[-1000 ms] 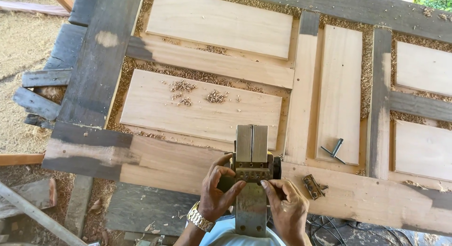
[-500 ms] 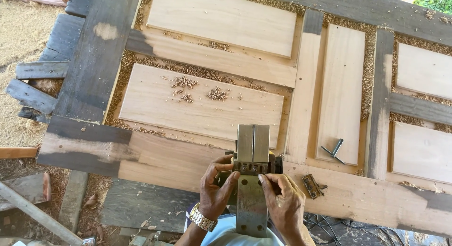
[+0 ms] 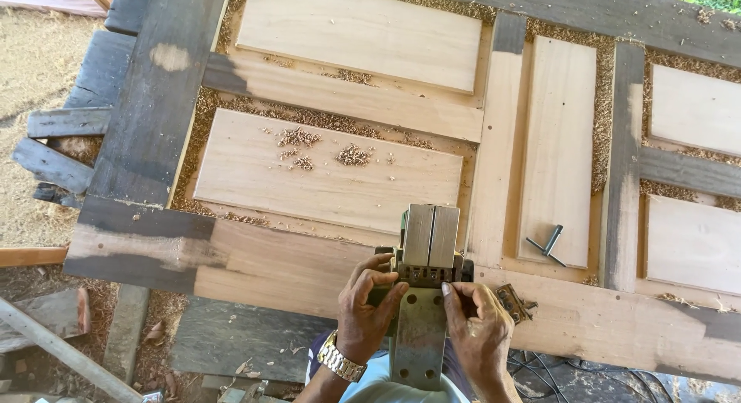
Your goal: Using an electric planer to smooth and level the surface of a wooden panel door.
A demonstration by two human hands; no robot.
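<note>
A metal power planer (image 3: 423,287), turned sole-up, rests on the near rail of a wooden panelled door (image 3: 255,264) lying flat. My left hand (image 3: 369,310), with a gold wristwatch, grips the planer's left side at the cutter block. My right hand (image 3: 477,333) pinches the right side of the cutter area with its fingertips. The planer's grey base plates run from my chest toward the door panels.
A small T-shaped metal key (image 3: 548,245) lies on the upright panel to the right. A brown rusty hinge-like piece (image 3: 511,303) sits beside my right hand. Wood shavings (image 3: 316,144) dot the panels and fill the grooves. Dark planks (image 3: 65,140) and sandy ground lie left; cables (image 3: 556,368) run below.
My hands have shifted slightly on the planer; the right fingers moved up to the cutter block. The view drifted a little; the door and key stay put.
</note>
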